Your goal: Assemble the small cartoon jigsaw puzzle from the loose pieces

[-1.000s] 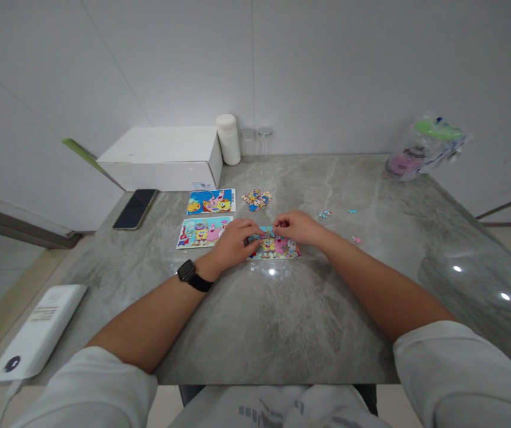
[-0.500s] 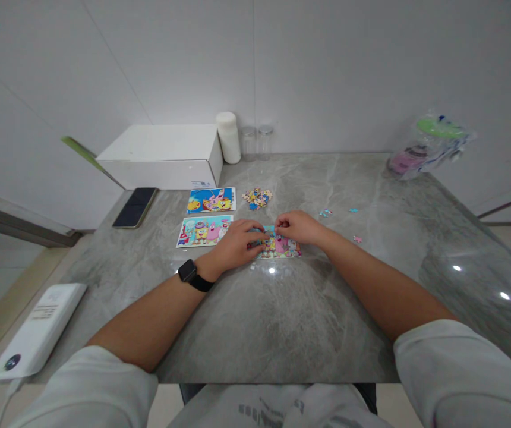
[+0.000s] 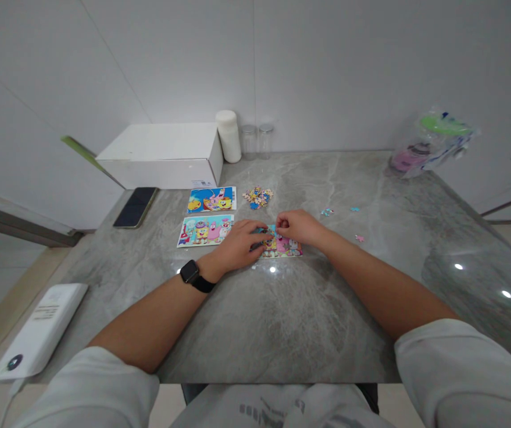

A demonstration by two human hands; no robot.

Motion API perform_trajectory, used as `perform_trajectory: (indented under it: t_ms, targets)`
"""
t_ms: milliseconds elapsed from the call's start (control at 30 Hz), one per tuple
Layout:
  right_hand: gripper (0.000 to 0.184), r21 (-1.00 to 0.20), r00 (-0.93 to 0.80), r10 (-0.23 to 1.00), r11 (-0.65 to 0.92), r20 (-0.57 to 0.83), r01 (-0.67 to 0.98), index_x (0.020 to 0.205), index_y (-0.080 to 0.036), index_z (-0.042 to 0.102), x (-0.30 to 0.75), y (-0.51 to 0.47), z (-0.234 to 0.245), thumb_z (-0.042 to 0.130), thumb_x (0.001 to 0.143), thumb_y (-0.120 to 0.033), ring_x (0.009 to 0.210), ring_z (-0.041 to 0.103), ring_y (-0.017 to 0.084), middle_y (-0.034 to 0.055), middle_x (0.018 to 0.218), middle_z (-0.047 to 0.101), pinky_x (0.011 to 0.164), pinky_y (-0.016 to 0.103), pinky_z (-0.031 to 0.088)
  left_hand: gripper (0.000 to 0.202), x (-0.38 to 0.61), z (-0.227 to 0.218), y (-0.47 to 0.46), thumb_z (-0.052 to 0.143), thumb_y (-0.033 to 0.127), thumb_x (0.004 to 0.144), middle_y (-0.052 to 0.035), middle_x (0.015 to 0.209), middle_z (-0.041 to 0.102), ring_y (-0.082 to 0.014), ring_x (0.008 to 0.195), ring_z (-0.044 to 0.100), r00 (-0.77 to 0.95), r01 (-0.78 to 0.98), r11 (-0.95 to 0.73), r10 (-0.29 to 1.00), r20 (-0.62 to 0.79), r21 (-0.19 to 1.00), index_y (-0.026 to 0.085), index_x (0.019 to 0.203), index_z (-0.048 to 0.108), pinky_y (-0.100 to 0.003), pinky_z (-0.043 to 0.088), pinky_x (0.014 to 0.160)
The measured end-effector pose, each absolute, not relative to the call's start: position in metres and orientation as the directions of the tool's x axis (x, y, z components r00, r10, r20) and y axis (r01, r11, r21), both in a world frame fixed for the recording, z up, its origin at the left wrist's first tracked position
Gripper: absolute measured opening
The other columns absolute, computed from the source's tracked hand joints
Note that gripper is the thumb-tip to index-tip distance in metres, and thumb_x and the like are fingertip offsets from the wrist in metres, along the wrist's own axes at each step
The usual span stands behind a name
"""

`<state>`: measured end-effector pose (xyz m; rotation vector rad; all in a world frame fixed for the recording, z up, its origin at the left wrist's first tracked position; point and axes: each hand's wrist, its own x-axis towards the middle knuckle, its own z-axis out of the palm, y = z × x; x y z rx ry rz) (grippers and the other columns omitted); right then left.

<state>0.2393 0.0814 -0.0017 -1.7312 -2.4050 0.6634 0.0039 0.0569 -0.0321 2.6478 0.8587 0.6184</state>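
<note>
A colourful cartoon jigsaw puzzle (image 3: 282, 246) lies flat on the grey marbled table, partly covered by both hands. On its left side rests my left hand (image 3: 243, 242), fingers spread and touching the pieces. My right hand (image 3: 299, 227) is at the puzzle's top edge with thumb and forefinger pinched; whatever they hold is too small to make out. Left of the puzzle are a picture card (image 3: 204, 230) with the cartoon figures and, above it, a blue picture card (image 3: 211, 200). A heap of loose jigsaw pieces (image 3: 258, 197) sits just beyond the hands.
Right of my hand lie small clustered pieces (image 3: 327, 212), a blue piece (image 3: 355, 209) and a pink piece (image 3: 359, 238). Behind stand a white box (image 3: 157, 172), a white bottle (image 3: 229, 137) and two glass jars (image 3: 257, 142). A phone (image 3: 136, 207), power bank (image 3: 39, 333) and bagged item (image 3: 429, 145) flank them.
Both hands stay at the puzzle, with only slight finger movement. The whole view has shifted very slightly.
</note>
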Motion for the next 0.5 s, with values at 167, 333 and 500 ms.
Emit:
perform_trajectory:
  t_ms: [167,333,500]
  targets:
    - [0.014,-0.418,-0.341,0.934,0.268,-0.110,0.868,0.096,-0.019,0.078,0.248,0.086,-0.003,0.067,0.089,-0.022,0.074,0.065,0.015,0.0030,0.087,0.079,0.068,0.025,0.040,0.036,0.004,-0.032,0.056,0.062,0.026,0.097,-0.0098,0.139,0.064,-0.0285,0.129,0.059,0.728,0.496,-0.778,0.614,0.304,0.385,0.029,0.131,0.073,-0.051,0.046,0.114]
    - [0.014,-0.412,-0.353,0.928,0.278,-0.119,0.868,0.096,-0.018,0.078,0.253,0.089,-0.005,0.067,0.089,-0.023,0.075,0.066,0.015,0.0035,0.087,0.079,0.068,0.025,0.040,0.039,0.005,-0.033,0.056,0.061,0.027,0.098,-0.0124,0.141,0.062,-0.0297,0.131,0.057,0.733,0.509,-0.786,0.610,0.303,0.352,0.026,0.136,0.071,-0.052,0.045,0.115]
    - [0.012,-0.416,-0.363,0.919,0.272,-0.157,0.868,0.095,-0.019,0.078,0.249,0.087,-0.007,0.070,0.088,-0.026,0.075,0.067,0.015,0.0028,0.085,0.079,0.068,0.024,0.041,0.038,0.005,-0.033,0.057,0.060,0.026,0.099,-0.0120,0.141,0.062,-0.0297,0.132,0.056,0.738,0.509,-0.790,0.605,0.298,0.342,0.027,0.135,0.072,-0.053,0.044,0.116]
